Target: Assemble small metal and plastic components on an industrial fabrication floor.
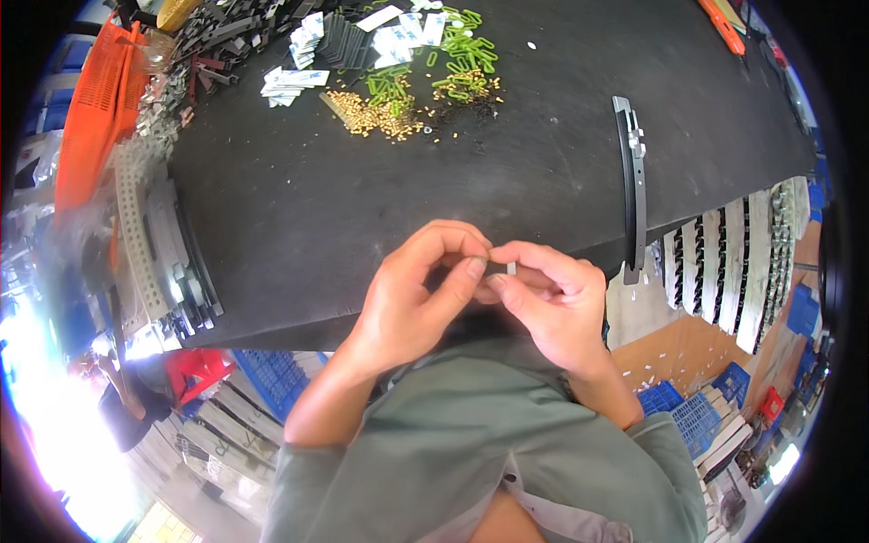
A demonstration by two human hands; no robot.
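Observation:
Close to my body, at the table's near edge, my left hand [418, 288] and my right hand [554, 303] meet at their fingertips. Thumb and fingers of the left are pinched together on something too small to make out. The right hand pinches a small pale flat piece [510, 269], most of which its fingers cover. Beyond the hands lie a heap of tiny gold-coloured pieces [376, 116] and green oval rings [466, 68]. A long dark metal rail [631, 185] with a bright fitting rests at the table's right side.
White-and-blue patches [294, 81], dark flat strips [344, 43] and many small metal parts [222, 36] cover the far left of the black table [507, 172]. An orange basket [95, 113] and bundled metal rails [176, 258] line the left edge. An orange-handled tool [722, 25] lies far right.

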